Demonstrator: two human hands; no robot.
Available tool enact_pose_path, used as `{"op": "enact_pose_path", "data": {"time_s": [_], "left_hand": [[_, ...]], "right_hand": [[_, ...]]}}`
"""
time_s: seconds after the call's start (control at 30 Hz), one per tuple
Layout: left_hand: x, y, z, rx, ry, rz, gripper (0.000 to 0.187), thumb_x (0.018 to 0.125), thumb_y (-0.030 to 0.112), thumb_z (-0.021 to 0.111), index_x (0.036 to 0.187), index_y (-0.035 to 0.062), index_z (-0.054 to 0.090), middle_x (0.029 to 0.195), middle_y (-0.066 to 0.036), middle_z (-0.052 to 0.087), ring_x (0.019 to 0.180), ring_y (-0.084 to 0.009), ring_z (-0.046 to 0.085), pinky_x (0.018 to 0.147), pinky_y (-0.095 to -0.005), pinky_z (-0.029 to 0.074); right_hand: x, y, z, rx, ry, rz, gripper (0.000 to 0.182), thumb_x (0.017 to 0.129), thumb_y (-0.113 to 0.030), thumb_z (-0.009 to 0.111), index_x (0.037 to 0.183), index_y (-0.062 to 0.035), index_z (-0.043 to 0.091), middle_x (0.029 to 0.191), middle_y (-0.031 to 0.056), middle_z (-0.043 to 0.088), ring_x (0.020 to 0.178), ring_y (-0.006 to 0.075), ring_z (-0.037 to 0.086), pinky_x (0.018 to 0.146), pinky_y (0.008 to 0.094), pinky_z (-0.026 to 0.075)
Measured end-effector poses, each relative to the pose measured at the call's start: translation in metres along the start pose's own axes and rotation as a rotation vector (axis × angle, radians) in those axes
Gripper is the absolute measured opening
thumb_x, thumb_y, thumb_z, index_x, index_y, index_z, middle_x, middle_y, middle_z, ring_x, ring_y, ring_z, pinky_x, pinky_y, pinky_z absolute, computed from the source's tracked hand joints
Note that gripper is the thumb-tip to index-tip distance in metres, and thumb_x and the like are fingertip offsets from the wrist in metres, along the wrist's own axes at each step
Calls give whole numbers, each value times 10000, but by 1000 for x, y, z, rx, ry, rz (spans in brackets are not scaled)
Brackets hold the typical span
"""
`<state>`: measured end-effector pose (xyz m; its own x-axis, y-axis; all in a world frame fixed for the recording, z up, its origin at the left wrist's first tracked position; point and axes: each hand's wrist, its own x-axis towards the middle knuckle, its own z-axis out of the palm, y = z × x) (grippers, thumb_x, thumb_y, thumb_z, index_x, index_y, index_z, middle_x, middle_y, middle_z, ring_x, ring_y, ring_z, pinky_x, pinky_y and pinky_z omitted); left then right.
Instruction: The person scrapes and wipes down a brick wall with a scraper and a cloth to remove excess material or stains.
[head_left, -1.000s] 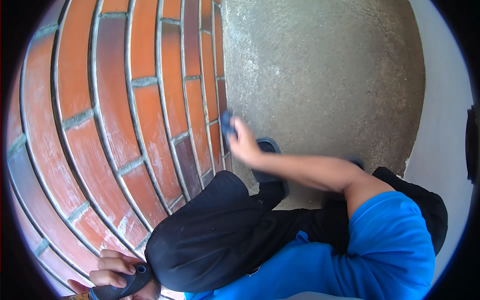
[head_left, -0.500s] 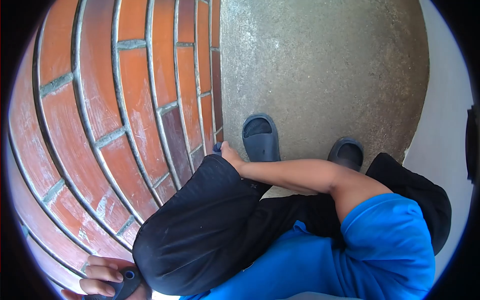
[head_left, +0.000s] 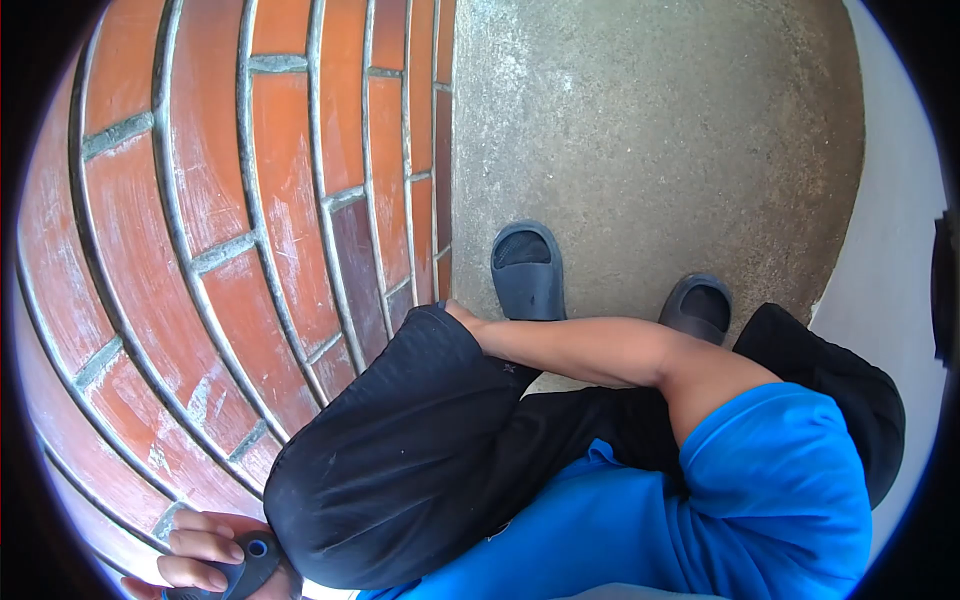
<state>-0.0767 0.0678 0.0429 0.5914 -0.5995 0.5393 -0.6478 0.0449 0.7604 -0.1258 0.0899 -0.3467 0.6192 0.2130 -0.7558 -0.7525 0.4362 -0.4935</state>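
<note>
At the lower left edge, my left hand is wrapped round a black handheld object with a round blue-ringed spot on it; its lower part is cut off by the frame. My right arm reaches across to the raised knee in black trousers. Past that knee, beside the foot of the brick wall, only the back of my right hand shows. Its fingers are hidden behind the knee, with whatever they hold.
Orange-brown bricks with grey mortar joints fill the left side. A concrete floor runs along the wall. My feet wear dark grey slides. A pale wall stands at the right, with a dark object at its edge.
My right hand has dropped lower behind the knee, and the small dark thing at its fingers is out of sight. The view has shifted slightly. My left hand keeps its grip.
</note>
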Motion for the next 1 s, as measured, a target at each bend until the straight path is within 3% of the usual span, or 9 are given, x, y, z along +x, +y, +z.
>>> {"op": "enact_pose_path", "data": {"time_s": [0.07, 0.17, 0.3, 0.5, 0.6, 0.67, 0.77, 0.83, 1.0], "left_hand": [[-4, 11, -5, 11, -31, -118, 494, 968, 465, 400, 995, -13, 518, 864, -195, 557, 728, -321, 548, 538, -375, 533], [-7, 11, -6, -26, -31, -92, 490, 973, 458, 397, 1020, -17, 506, 860, -231, 548, 742, -329, 543, 542, -383, 535], [-11, 14, -7, -33, -11, -95, 483, 976, 450, 398, 1029, -18, 503, 874, -228, 554, 744, -327, 545, 538, -381, 536], [-13, 12, -5, -18, 17, -15, 494, 985, 463, 390, 1049, -12, 509, 917, -224, 559, 760, -327, 557, 612, -391, 566], [-16, 26, -11, 36, -31, -169, 484, 985, 466, 388, 1045, 2, 513, 915, -217, 560, 744, -313, 549, 602, -391, 543], [-20, 29, -11, 27, -13, -155, 474, 981, 466, 395, 1035, 11, 514, 916, -223, 561, 748, -308, 544, 611, -390, 536], [-24, 20, -11, 0, 49, -17, 465, 976, 467, 406, 1030, 17, 510, 911, -208, 558, 761, -307, 537, 606, -394, 517], [-30, 23, -13, 10, 68, -14, 459, 975, 464, 409, 1027, 19, 508, 904, -184, 552, 760, -306, 533, 599, -394, 499], [-36, 29, -16, 3, 151, -56, 446, 980, 457, 398, 1017, 25, 503, 884, -129, 528, 708, -294, 521, 588, -393, 457]], "right_hand": [[11, 4, -4, 211, -207, 126, 412, 786, -112, 577, 1172, 11, 501, 1113, 240, 609, 1044, 368, 611, 885, 428, 482], [-6, -77, -46, 205, 137, -40, 257, 767, -31, 528, 1024, -10, 525, 970, 197, 625, 930, 323, 631, 799, 432, 499], [25, -131, -98, -67, 569, -998, 244, 775, -21, 597, 998, -30, 498, 980, 210, 556, 942, 394, 561, 821, 457, 457], [-7, -41, -45, -305, -220, -1279, 178, 834, -141, 632, 943, -56, 520, 938, 155, 487, 883, 371, 551, 786, 431, 479], [-16, -44, -38, -265, -367, -1218, 175, 868, -245, 631, 962, -100, 607, 958, 106, 532, 801, 313, 564, 697, 393, 504], [-5, -84, -62, -637, -4, -1729, 182, 748, -162, 702, 916, -132, 640, 937, 78, 551, 838, 268, 582, 674, 354, 517], [9, -145, -98, -442, 383, -1776, 204, 673, -18, 674, 837, -119, 607, 882, 77, 520, 852, 282, 549, 766, 399, 490], [27, -190, -128, -130, 770, -1421, 133, 797, -91, 715, 890, -76, 621, 929, 110, 565, 910, 305, 575, 775, 401, 487], [24, -171, -98, -188, 670, -1426, 229, 721, 43, 650, 899, -23, 522, 988, 170, 507, 968, 368, 547, 836, 434, 454]]}}
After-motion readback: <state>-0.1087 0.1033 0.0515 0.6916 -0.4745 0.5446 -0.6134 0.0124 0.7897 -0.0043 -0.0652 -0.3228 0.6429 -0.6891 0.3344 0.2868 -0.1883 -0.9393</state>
